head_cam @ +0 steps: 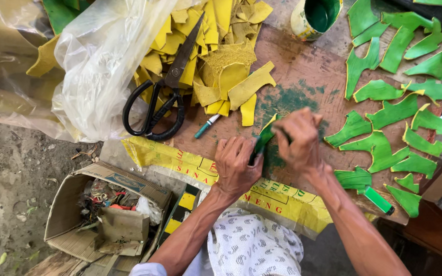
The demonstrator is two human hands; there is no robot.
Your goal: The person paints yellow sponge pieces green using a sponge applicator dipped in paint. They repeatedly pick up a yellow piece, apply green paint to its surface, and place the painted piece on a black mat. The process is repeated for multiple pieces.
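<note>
Left hand (236, 163) pinches near end of a green-painted scrap (263, 138), fingers closed on it. Right hand (297, 138) is clenched over the scrap's far end; what it grips, can't tell. Scrap sits between both hands on the brown board (303, 71). Far: paint can (315, 18) with green paint inside. Near left: cardboard box (98, 209) holding mixed trash. Clear plastic bag (103, 56) beside loose yellow pieces (221, 61).
</note>
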